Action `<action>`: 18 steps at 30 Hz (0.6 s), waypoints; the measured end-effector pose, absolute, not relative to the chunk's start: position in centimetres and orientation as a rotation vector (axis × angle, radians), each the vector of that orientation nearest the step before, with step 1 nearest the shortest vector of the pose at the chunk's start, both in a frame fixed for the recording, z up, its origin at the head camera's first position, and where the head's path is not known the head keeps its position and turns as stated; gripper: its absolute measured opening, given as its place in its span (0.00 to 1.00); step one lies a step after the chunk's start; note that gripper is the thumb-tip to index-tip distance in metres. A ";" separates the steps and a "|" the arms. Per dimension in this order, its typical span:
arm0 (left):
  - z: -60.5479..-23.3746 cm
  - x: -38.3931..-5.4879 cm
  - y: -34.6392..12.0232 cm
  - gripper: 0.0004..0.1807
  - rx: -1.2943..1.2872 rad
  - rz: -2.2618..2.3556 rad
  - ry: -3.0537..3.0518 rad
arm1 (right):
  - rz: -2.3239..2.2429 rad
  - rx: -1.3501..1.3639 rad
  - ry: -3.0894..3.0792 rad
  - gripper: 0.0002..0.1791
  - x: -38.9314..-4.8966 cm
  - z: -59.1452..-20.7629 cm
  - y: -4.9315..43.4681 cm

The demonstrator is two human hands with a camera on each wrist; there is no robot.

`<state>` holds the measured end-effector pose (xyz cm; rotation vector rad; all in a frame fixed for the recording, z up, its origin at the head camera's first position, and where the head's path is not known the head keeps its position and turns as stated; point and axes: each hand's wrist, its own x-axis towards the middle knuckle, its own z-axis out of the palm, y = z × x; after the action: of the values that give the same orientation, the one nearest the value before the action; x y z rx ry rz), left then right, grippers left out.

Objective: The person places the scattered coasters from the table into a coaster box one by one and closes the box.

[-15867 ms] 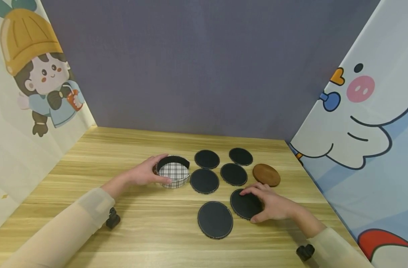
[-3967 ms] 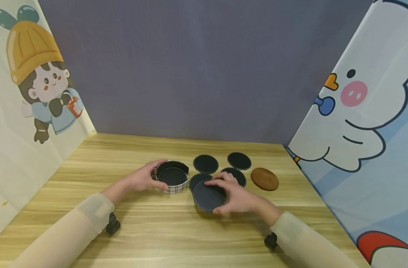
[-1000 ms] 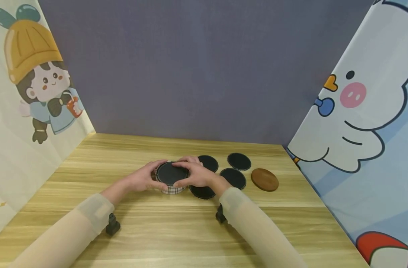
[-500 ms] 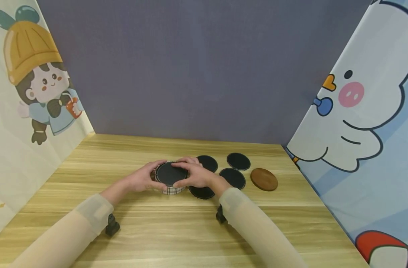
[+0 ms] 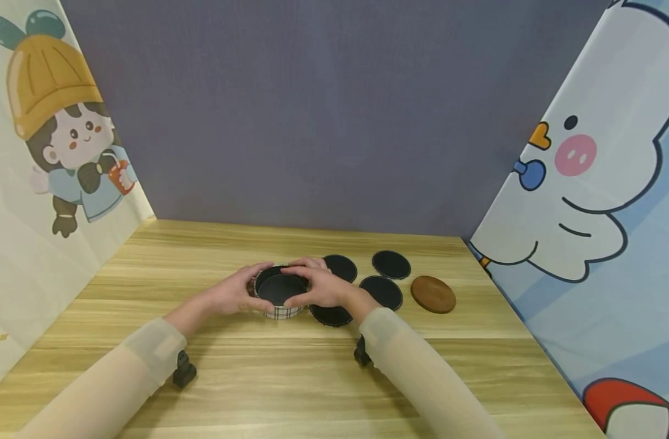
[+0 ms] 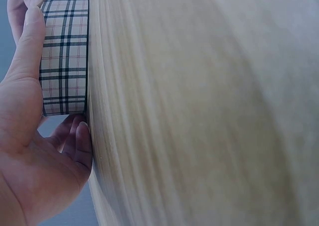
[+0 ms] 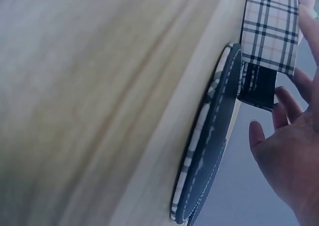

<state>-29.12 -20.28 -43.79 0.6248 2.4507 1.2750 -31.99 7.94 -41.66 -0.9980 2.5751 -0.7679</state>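
A round coaster holder (image 5: 283,313) with a black inside and plaid outside stands on the table, with a black coaster (image 5: 279,290) lying low in it. My left hand (image 5: 230,294) grips the holder from the left, thumb along the near wall and fingers round behind. The plaid wall (image 6: 65,56) fills the gap between thumb and fingers in the left wrist view. My right hand (image 5: 325,288) is at the holder's right side, fingertips over the rim, pinching nothing. In the right wrist view, its lower fingers (image 7: 286,104) are loosely bent beside the opening in the wall.
Several black round coasters (image 5: 381,292) lie flat right of the holder, some partly hidden by my right hand. A brown wooden disc (image 5: 433,294) lies farther right. A grey panel (image 5: 312,122) rises behind the wooden table (image 5: 257,378), with printed cloths on both sides.
Over the longer span, the two nearest coasters left the table, one carried leftward by my right hand. In the last half second, the coaster at the holder's rim dropped inside; both hands stayed in place.
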 end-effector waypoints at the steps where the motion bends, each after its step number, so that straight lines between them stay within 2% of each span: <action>1: -43.8 -29.1 -20.3 0.63 0.617 1.277 2.452 | -0.765 -1.002 2.577 0.46 -32.0 -41.7 8.0; 11: -43.9 -29.0 -20.1 0.63 0.636 1.302 2.458 | -0.873 -0.976 2.572 0.41 -31.4 -41.4 9.8; 18: -43.8 -29.0 -20.0 0.64 0.626 1.316 2.477 | -0.952 -1.054 2.513 0.38 -30.7 -41.2 12.0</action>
<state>-28.98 -20.02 -43.76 0.6259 2.4775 1.3157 -30.72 12.01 -41.23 -1.0535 2.5127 -0.9525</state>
